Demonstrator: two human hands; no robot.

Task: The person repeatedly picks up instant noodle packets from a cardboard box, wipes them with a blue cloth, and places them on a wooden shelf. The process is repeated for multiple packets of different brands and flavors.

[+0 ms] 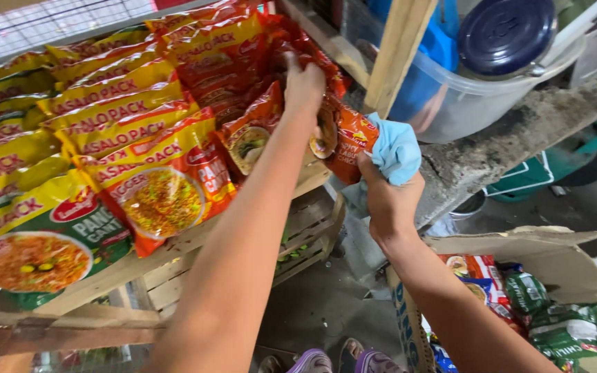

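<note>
My left hand reaches up and presses on a row of orange and red noodle packets standing on a wooden shelf. My right hand grips a light blue cloth beside the end packet, its fingers closed around the cloth. Larger yellow and red noodle multipacks fill the shelf to the left of the left arm.
A cardboard box with green, red and blue packets stands at lower right. A clear plastic tub with a dark blue lid sits on a rough concrete ledge. A wooden post rises behind the hands. My feet show at the bottom.
</note>
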